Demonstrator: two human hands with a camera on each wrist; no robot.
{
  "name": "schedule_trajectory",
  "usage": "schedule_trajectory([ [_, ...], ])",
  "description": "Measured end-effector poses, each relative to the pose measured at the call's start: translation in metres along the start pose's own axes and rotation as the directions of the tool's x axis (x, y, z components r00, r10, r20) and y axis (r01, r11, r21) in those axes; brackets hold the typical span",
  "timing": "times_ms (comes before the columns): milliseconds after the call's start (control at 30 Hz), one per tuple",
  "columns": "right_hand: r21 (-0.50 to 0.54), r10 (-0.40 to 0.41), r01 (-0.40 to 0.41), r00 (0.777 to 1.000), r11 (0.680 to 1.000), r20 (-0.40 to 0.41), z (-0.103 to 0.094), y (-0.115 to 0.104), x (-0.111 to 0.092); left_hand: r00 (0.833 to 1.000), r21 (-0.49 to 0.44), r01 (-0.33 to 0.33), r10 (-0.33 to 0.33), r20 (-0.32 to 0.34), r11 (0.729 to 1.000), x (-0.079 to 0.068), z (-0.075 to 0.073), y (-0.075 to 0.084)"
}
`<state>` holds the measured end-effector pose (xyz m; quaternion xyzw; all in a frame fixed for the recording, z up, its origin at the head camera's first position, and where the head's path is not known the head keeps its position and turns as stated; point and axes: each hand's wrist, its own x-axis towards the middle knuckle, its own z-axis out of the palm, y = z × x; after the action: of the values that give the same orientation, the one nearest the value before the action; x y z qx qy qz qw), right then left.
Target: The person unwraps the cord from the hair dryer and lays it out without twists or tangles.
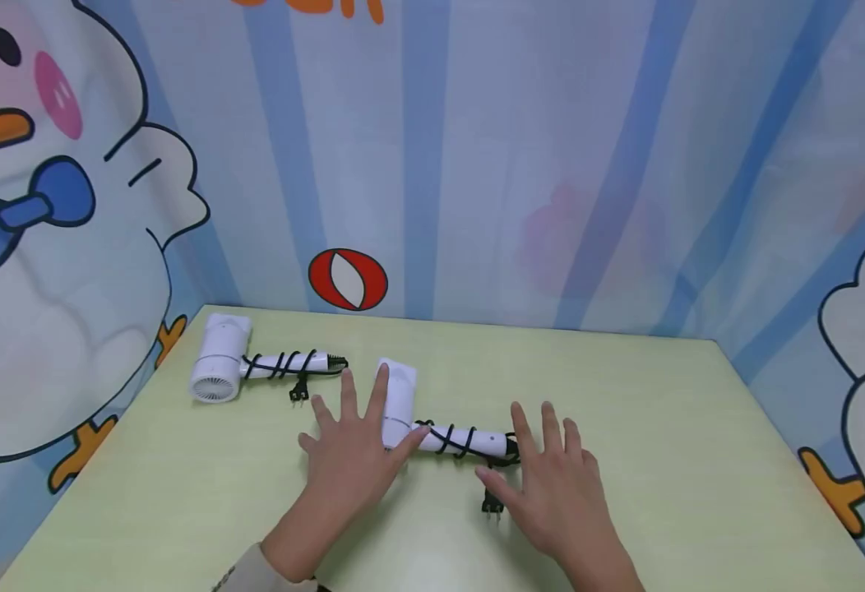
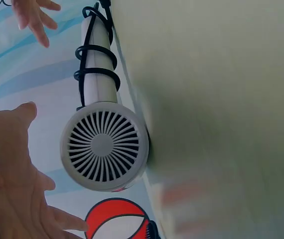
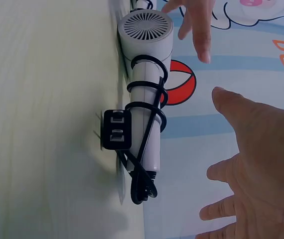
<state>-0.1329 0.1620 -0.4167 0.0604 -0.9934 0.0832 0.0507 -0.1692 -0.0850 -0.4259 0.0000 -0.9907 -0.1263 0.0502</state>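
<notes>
Two white hair dryers lie on the table, each with its black cord wound round the handle. The nearer hair dryer (image 1: pixel 400 395) is partly covered by my left hand (image 1: pixel 351 460), whose spread fingers hover over or beside its barrel; contact cannot be told. Close to the handle's cord end is my right hand (image 1: pixel 562 493), fingers spread and holding nothing. That dryer's black plug (image 1: pixel 492 501) hangs off the handle end, next to the right thumb. In the left wrist view its round slotted grille (image 2: pixel 102 144) faces the camera. Farther left lies the second hair dryer (image 1: pixel 218 358).
The pale yellow-green table (image 1: pixel 662 411) runs back to a blue striped curtain (image 1: pixel 492 164) with cartoon ducks at both sides. The second dryer's plug (image 1: pixel 299 388) lies beside its handle, near the back left of the table.
</notes>
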Motion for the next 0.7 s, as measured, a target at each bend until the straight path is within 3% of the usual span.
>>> schedule_trajectory([
  [333,-0.012,0.028,-0.027,0.999,1.000,0.041,-0.001,0.003,-0.005,0.998,-0.179,0.047,-0.040,0.042,0.983,0.028,0.010,0.003],
  [500,-0.013,0.034,-0.033,0.998,0.999,0.052,0.000,0.004,-0.007,0.997,-0.177,0.048,-0.038,0.064,0.983,0.039,0.013,0.007],
  [700,0.005,0.038,-0.039,0.996,0.999,0.077,0.001,0.001,-0.008,0.986,-0.142,0.102,-0.082,0.142,0.985,0.048,0.020,0.016],
])
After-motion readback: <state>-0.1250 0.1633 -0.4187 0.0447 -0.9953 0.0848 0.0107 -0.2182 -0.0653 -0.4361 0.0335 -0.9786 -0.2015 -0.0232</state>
